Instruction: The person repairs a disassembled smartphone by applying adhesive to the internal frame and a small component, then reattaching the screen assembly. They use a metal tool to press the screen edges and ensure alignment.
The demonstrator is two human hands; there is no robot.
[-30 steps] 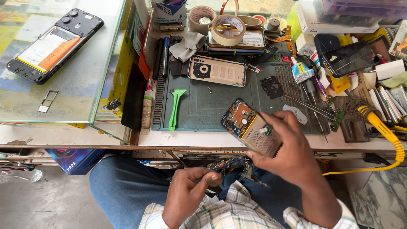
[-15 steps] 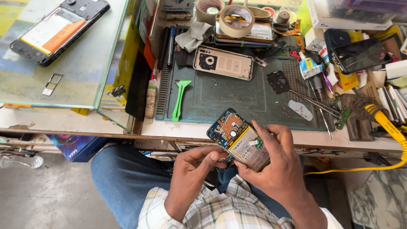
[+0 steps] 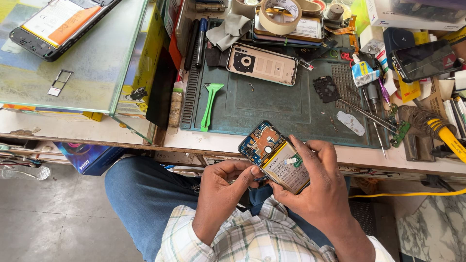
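Over lap | right hand (image 3: 323, 187) grip closed around opened phone (image 3: 275, 156) | left hand (image 3: 228, 182) grip pinching its lower edge

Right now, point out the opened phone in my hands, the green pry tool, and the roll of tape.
opened phone (image 3: 274, 156), head view, on its battery.
green pry tool (image 3: 209, 106), head view, on its handle.
roll of tape (image 3: 280, 23), head view, on its outer side.
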